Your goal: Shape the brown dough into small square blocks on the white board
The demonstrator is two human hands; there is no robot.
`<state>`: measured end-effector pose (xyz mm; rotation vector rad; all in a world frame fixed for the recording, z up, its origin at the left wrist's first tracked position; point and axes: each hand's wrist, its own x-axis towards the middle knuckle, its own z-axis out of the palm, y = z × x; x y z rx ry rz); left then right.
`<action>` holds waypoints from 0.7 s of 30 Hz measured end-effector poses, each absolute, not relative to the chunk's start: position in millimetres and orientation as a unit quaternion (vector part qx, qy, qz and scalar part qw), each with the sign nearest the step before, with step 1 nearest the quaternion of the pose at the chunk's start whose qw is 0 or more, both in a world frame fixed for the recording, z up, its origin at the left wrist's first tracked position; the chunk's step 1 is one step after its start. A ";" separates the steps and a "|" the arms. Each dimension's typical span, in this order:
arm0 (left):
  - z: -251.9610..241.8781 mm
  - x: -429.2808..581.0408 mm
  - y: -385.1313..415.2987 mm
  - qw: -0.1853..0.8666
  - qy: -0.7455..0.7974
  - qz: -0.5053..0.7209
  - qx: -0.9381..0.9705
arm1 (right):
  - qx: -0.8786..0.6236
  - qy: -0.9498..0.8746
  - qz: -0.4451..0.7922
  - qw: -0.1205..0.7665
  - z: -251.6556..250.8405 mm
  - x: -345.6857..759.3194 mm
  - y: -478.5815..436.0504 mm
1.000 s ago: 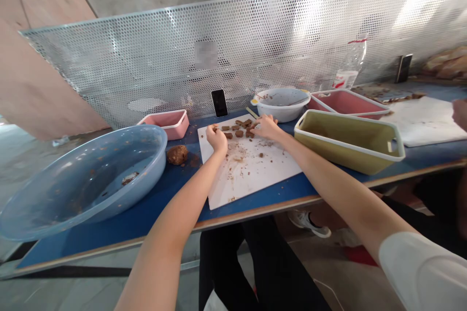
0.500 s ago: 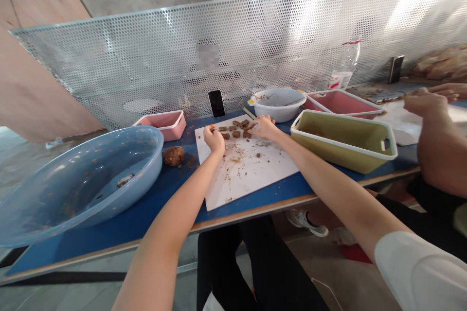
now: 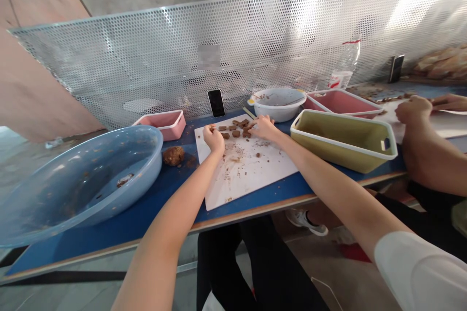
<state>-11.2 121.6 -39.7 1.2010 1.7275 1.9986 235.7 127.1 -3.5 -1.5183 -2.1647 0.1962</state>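
On a white board (image 3: pixel 251 175) lie several small brown chunks (image 3: pixel 236 133), clay-like in look, grouped near its far edge among crumbs. My left hand (image 3: pixel 214 140) is at the left of this group, its fingers curled together with a bit of brown at the fingertips; the piece is mostly hidden. To the right of the group, my right hand (image 3: pixel 264 128) has its fingers bent and apart, the tips touching the chunks at that end. A larger rough brown lump (image 3: pixel 173 155) sits on the blue tabletop, left of the board.
A big blue basin (image 3: pixel 146 175) stands at left, with a pink box (image 3: pixel 173 129) behind. A phone (image 3: pixel 216 103) leans upright at the back. A white basin (image 3: pixel 279 112), pink tray (image 3: pixel 346 102) and green bin (image 3: pixel 339 146) stand right. A co-worker's hands (image 3: pixel 416 109) are at far right.
My hands and the brown chunks stay almost where they were. At far right, the co-worker's hands have moved lower and a little to the left.
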 end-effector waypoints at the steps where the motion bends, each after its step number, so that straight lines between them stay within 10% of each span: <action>1: -39.7 -11.1 121.6 0.119 0.591 0.684 0.410 | -0.555 -0.793 0.072 0.242 -4.3 235.8 127.4; 21: -37.9 -8.9 119.1 0.112 0.578 0.684 0.430 | -0.553 -0.788 0.042 0.268 -16.5 232.4 140.2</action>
